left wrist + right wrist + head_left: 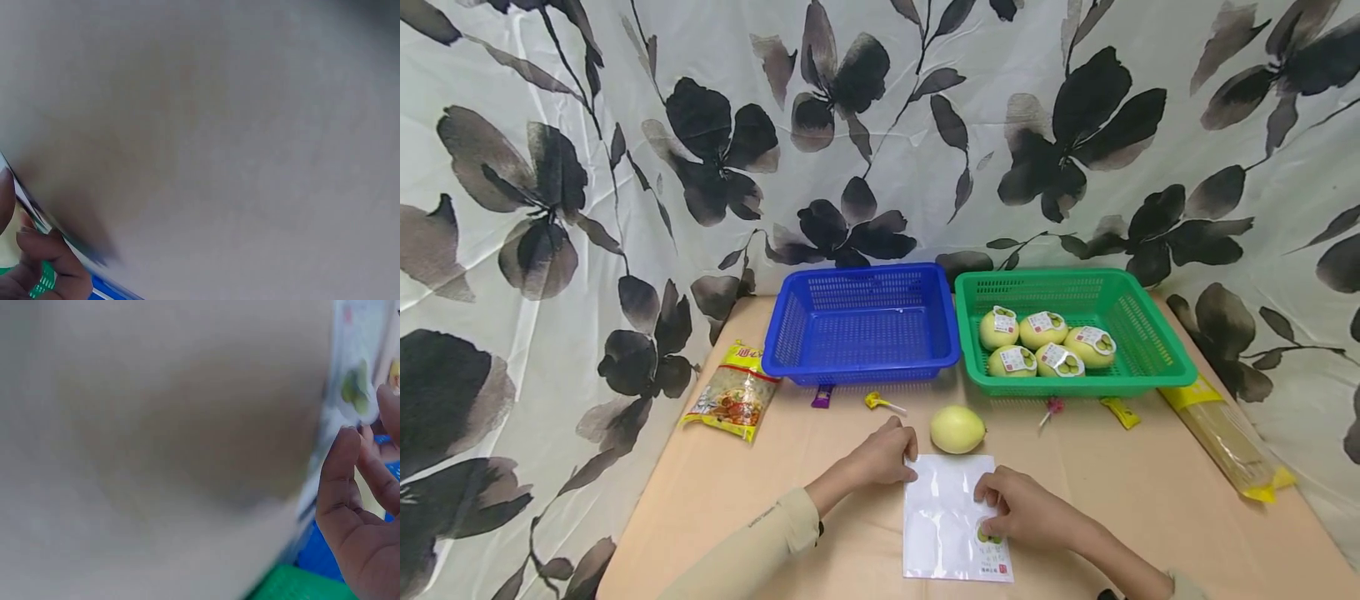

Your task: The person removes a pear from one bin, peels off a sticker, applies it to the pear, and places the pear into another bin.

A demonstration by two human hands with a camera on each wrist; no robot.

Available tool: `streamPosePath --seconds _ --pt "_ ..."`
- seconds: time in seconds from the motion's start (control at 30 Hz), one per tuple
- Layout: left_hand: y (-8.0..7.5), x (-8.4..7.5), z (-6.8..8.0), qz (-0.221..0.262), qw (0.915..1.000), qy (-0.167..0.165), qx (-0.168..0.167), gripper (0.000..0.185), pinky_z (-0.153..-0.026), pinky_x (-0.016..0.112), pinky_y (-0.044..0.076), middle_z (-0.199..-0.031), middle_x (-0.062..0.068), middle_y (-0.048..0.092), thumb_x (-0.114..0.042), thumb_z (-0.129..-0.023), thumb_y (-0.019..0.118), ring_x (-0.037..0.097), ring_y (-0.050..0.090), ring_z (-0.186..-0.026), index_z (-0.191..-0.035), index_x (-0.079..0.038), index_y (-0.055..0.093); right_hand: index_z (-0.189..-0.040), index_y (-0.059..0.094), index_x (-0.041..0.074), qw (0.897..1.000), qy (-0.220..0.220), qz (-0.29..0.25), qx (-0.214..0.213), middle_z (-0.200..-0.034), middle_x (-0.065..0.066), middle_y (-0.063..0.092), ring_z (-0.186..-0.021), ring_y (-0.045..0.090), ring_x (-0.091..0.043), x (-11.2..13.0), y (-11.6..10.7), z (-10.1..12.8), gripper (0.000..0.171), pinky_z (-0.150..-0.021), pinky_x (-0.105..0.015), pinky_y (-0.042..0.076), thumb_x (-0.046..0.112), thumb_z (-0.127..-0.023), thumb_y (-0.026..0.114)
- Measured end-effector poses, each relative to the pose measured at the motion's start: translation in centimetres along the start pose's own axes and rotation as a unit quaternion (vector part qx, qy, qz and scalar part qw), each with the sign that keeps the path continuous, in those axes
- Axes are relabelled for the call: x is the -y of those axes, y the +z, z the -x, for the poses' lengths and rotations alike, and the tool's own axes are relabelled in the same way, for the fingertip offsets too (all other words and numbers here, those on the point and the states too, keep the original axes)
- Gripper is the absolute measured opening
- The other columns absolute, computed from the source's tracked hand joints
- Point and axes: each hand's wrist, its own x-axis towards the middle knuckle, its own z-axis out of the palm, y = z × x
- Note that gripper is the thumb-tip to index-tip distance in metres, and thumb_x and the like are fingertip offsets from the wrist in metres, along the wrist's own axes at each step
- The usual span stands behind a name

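Two hands hold a sticker sheet [946, 517]: left hand [880, 457] pinning its corner, right hand [1018, 508] pinching a fruit sticker [989, 536].

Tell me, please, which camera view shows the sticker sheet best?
The head view: the whole sticker sheet lies flat under both hands. The right wrist view catches only a blurred edge with one sticker; the left wrist view shows just a blurred edge.

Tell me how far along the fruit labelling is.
Done, it seems: five labelled fruits lie in the green basket. In hand: the right hand picks at a sticker on the sheet, while the left hand holds the sheet's corner. Left: the bare fruit on the table has no label. The blue basket is empty.
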Motion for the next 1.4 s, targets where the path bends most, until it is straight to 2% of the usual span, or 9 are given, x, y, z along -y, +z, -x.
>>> streamPosePath --seconds 0.13,0.27,0.47,0.57,0.77,0.9,1.03,1.2,1.4 --pt "0.1 -0.2 0.2 0.003 0.9999 -0.017 -0.002 0.036 -0.079 0.027 0.048 -0.097 -0.001 0.052 -0.016 -0.078 0.091 0.011 0.047 -0.089 -0.1 -0.009 0.062 -0.098 0.063 0.011 1.0 0.012 -0.011 0.014 -0.09 -0.001 0.052 -0.078 0.046 -0.005 -0.4 0.6 0.3 0.022 -0.068 -0.021 0.041 0.016 -0.088 0.082" --pt "0.2 -0.3 0.2 0.0 0.9997 -0.024 -0.003 0.034 -0.081 0.028 0.049 -0.097 0.001 0.055 -0.016 -0.079 0.09 0.011 0.049 -0.09 -0.099 -0.008 0.064 -0.09 0.061 0.013 1.0 0.021 -0.011 0.013 -0.087 0.0 0.051 -0.078 0.045 -0.005 -0.5 0.8 0.4 0.019 -0.066 -0.021 0.039 0.013 -0.089 0.08" --pt "0.2 -0.3 0.2 0.007 0.9998 -0.018 -0.004 0.036 -0.075 0.027 0.044 -0.093 -0.003 0.05 -0.014 -0.079 0.089 0.011 0.046 -0.086 -0.097 -0.011 0.059 -0.086 0.06 0.015 1.0 0.018 0.0 0.016 -0.085 0.004 0.05 -0.078 0.044 -0.002 -0.6 0.8 0.6 0.018 -0.066 -0.021 0.038 0.014 -0.094 0.075" --pt "0.2 -0.2 0.2 0.013 0.9999 -0.007 0.0 0.038 -0.073 0.027 0.043 -0.091 -0.001 0.053 -0.012 -0.079 0.088 0.011 0.046 -0.083 -0.098 -0.012 0.055 -0.086 0.06 0.016 1.0 0.012 0.001 0.016 -0.085 0.006 0.05 -0.078 0.044 0.0 -0.7 0.7 0.7 0.016 -0.066 -0.021 0.039 0.016 -0.096 0.073" --pt "0.1 -0.1 0.1 0.012 0.9993 0.015 0.031 0.024 -0.086 0.03 0.051 -0.1 0.0 0.07 -0.01 -0.083 0.086 0.013 0.059 -0.092 -0.095 -0.016 0.066 -0.087 0.062 0.017 1.0 0.004 0.002 0.022 -0.085 0.009 0.051 -0.078 0.045 0.002 -0.5 0.6 1.1 0.014 -0.067 -0.02 0.04 0.014 -0.097 0.072" --pt "-0.3 -0.1 0.0 0.017 0.9977 0.021 0.062 0.022 -0.093 0.03 0.05 -0.104 0.002 0.07 -0.01 -0.08 0.088 0.013 0.059 -0.098 -0.096 -0.014 0.072 -0.088 0.064 0.017 0.999 -0.013 -0.001 0.038 -0.083 0.012 0.052 -0.077 0.045 0.003 -0.2 0.0 1.4 0.013 -0.066 -0.02 0.041 0.015 -0.097 0.072" --pt "-0.6 -0.1 0.0 0.01 0.9962 0.022 0.084 0.035 -0.092 0.026 0.048 -0.104 0.002 0.064 -0.015 -0.075 0.093 0.01 0.053 -0.095 -0.101 -0.012 0.071 -0.087 0.066 0.017 0.997 -0.048 -0.003 0.057 -0.082 0.015 0.053 -0.077 0.046 0.006 0.4 -0.8 1.9 0.012 -0.065 -0.018 0.043 0.014 -0.096 0.073" --pt "-0.6 -0.1 0.0 -0.011 0.9956 0.015 0.091 0.039 -0.091 0.024 0.048 -0.103 -0.001 0.06 -0.02 -0.074 0.095 0.007 0.049 -0.093 -0.104 -0.014 0.07 -0.087 0.067 0.016 0.99 -0.1 -0.006 0.1 -0.085 0.014 0.06 -0.08 0.051 0.009 1.2 -2.4 2.7 0.011 -0.069 -0.017 0.048 0.01 -0.092 0.075" --pt "-0.5 -0.3 0.0 -0.016 0.9954 0.006 0.095 0.039 -0.092 0.025 0.049 -0.104 -0.001 0.059 -0.02 -0.076 0.094 0.008 0.05 -0.093 -0.105 -0.014 0.068 -0.09 0.069 0.015 0.98 -0.09 -0.052 0.171 -0.091 0.011 0.064 -0.085 0.057 0.008 2.2 -5.3 3.4 0.009 -0.074 -0.02 0.053 0.02 -0.094 0.075"
